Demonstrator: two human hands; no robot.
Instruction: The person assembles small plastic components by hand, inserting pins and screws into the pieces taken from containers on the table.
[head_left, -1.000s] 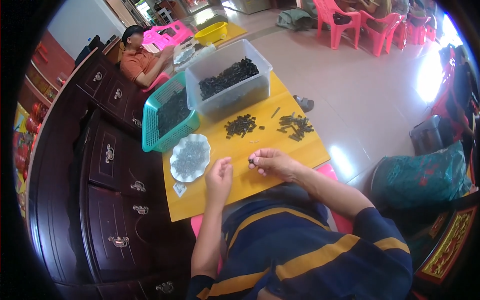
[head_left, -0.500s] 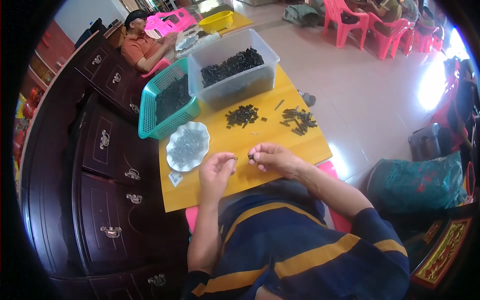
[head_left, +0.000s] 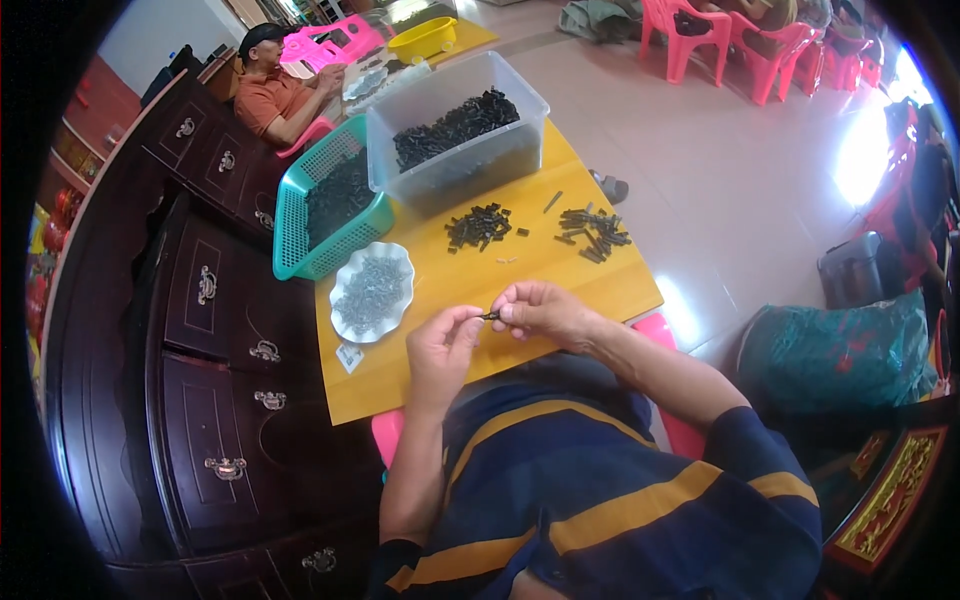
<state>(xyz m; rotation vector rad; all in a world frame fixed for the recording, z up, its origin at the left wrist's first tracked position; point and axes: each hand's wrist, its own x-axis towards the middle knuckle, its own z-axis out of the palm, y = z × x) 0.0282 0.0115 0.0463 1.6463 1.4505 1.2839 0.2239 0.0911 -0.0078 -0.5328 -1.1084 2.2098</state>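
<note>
Sm. dk pc (head_left: 489,316) held btwn L/R fingers (head_left: 513,314).

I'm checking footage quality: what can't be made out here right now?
In the head view:
Small dark piece: partly covered by the left hand and right hand.
Tall translucent plastic bin: floor hidden by heaped black pieces.
White scalloped dish: clear bits too small to identify.
Seated people, upper right: cut off by the top edge.

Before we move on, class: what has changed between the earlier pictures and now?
The left hand has moved right toward the right hand. The gap has closed, and its fingertips now pinch the end of the small dark piece, which the right hand has kept hold of throughout. Unchanged on the table: clear bin, green basket, white dish.
</note>
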